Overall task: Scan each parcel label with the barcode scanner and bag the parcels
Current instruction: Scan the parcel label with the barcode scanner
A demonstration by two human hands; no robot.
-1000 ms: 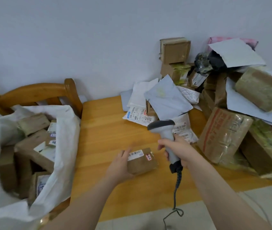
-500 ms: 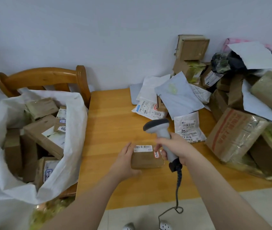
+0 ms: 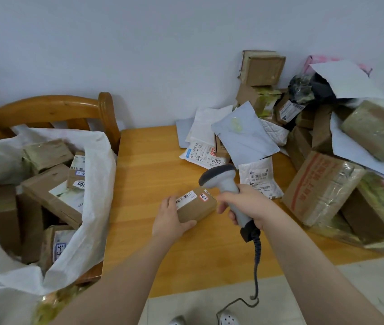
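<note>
A small brown parcel (image 3: 198,206) with a white barcode label and a red-edged sticker is tilted up off the wooden table (image 3: 153,165). My left hand (image 3: 171,219) grips its left end, thumb under the near edge. My right hand (image 3: 244,205) holds the grey barcode scanner (image 3: 223,181) by its handle, its head just above the parcel's right end. The scanner's cable hangs down past the table's front edge. At the left, a white bag (image 3: 97,184) stands open with several brown parcels inside.
A heap of boxes and mailers (image 3: 322,146) fills the table's right and back side. A flat white mailer marked 2013 (image 3: 203,156) lies behind the scanner. A wooden chair (image 3: 52,107) backs the bag. Shoes (image 3: 227,320) show on the floor below.
My left hand has closed round the parcel's left end and tipped it up off the table. The scanner stays over it in my right hand. The view shifted slightly.
</note>
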